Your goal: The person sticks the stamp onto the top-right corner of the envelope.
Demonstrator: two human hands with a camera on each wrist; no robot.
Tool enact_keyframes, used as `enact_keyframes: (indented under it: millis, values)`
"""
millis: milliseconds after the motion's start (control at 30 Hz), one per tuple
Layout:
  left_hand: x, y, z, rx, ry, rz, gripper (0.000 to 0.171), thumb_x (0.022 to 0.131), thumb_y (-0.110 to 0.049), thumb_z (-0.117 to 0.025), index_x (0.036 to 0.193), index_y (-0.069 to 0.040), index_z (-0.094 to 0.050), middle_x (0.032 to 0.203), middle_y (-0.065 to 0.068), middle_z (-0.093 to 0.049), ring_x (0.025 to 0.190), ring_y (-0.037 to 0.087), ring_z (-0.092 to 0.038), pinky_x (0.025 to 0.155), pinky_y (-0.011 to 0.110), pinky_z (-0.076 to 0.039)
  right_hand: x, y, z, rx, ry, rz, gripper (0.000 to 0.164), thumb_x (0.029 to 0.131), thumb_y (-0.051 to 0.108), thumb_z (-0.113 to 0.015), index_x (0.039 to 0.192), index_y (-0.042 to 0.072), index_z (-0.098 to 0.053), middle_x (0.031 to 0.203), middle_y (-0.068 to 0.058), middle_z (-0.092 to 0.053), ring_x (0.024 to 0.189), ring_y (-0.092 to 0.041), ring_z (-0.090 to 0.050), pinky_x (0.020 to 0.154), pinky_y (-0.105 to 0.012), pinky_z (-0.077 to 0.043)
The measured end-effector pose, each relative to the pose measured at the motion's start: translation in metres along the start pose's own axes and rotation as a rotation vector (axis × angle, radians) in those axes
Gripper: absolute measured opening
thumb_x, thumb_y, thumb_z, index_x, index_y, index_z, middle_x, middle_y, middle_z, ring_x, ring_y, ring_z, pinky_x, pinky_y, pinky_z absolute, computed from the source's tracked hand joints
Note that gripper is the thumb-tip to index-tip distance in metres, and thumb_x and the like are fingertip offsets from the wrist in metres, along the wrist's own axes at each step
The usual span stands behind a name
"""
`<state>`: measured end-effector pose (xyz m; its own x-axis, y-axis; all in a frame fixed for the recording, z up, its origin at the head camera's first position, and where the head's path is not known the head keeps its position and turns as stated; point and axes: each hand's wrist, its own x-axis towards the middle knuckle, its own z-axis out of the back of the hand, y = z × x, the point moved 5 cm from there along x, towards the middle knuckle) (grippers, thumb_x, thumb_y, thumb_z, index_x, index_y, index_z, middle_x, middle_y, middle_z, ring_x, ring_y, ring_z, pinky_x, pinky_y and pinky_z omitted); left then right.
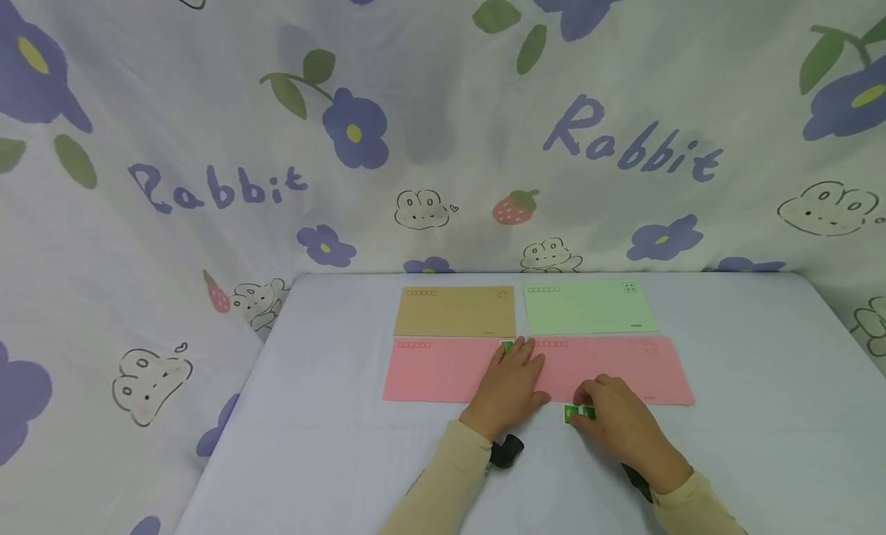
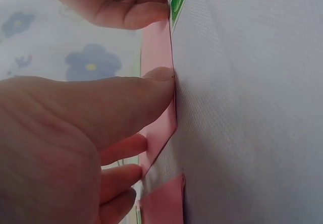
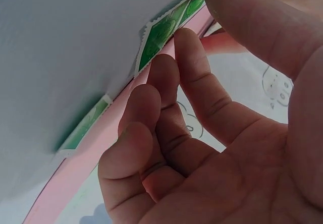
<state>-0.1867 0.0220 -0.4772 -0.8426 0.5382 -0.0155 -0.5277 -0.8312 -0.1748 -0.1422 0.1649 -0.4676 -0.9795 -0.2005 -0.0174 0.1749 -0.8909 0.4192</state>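
Observation:
My left hand [image 1: 507, 385] lies with fairly straight fingers across the neighbouring edges of two pink envelopes, the left one [image 1: 436, 373] and the right one [image 1: 623, 366]. Under its fingertips, a green stamp [image 1: 507, 345] shows at the left envelope's upper right corner. Its thumb [image 2: 136, 95] rests at the right envelope's front edge. Just in front of that envelope, my right hand [image 1: 623, 423] has curled fingers, its thumb and index at the edges of a small green stamp [image 3: 160, 32]. Beside it is another stamp [image 3: 193, 6]; a further stamp [image 3: 86, 125] lies apart on the table.
Behind the pink envelopes lie a tan envelope [image 1: 453, 312] and a light green envelope [image 1: 588, 308]. A white cloth covers the table [image 1: 332, 458]. A patterned curtain [image 1: 443, 135] hangs behind it. A black device [image 1: 507, 450] sits at the left wrist.

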Motion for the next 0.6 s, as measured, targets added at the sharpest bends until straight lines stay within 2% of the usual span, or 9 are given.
enact_keyframes:
  millis: [300, 600]
  values:
    - [0.0008, -0.0007, -0.0007, 0.01, -0.004, -0.005, 0.062, 0.085, -0.047, -0.061, 0.137, -0.015, -0.048, 0.148, 0.006, -0.033, 0.139, 0.021, -0.023, 0.112, 0.042, -0.018, -0.0006, 0.0012, -0.0002, 0.009, 0.005, 0.007, 0.016, 0.074, 0.021, -0.077, 0.076, 0.013, -0.063, 0.073, 0.004, -0.05, 0.072, -0.013, -0.045, 0.063, -0.029, -0.043]
    - [0.0004, -0.0007, -0.001, 0.006, -0.003, -0.006, 0.062, 0.085, -0.047, -0.06, 0.137, -0.015, -0.047, 0.149, 0.006, -0.031, 0.139, 0.022, -0.022, 0.113, 0.042, -0.017, -0.0013, 0.0025, 0.0016, -0.013, -0.022, 0.047, 0.023, 0.071, 0.024, -0.079, 0.085, 0.012, -0.064, 0.077, 0.004, -0.053, 0.075, -0.013, -0.049, 0.067, -0.031, -0.045]
